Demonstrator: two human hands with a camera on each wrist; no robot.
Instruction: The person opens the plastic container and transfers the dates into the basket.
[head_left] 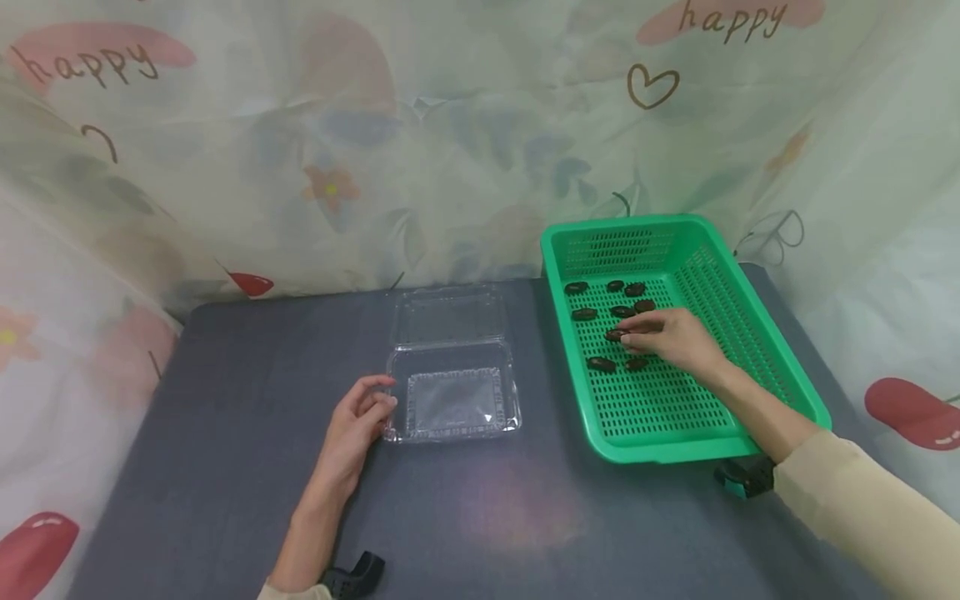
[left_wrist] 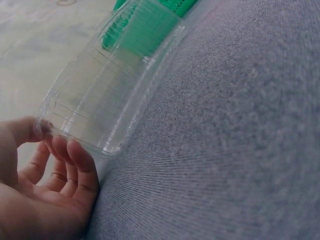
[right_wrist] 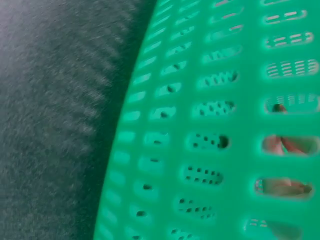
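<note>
A clear plastic clamshell box [head_left: 453, 404] lies with its lid folded back on the table. My left hand [head_left: 360, 425] pinches its left rim between thumb and fingers, seen closely in the left wrist view, where the hand [left_wrist: 55, 185] grips the box's edge [left_wrist: 85, 142]. Inside a green plastic basket [head_left: 675, 454], several dark brown, wrinkled dates [head_left: 585, 314] lie spread over the slotted floor. My right hand [head_left: 675, 340] reaches in and pinches one date [head_left: 613, 335] at its fingertips. The right wrist view mostly holds the basket's slotted wall [right_wrist: 245, 125], with bits of fingers behind it.
A grey cloth covers the table [head_left: 247, 433]. Behind it hangs a patterned curtain [head_left: 465, 167], with more fabric at both sides. The basket's raised walls surround the right hand. A thin cable [head_left: 780, 237] shows beyond the basket's right side.
</note>
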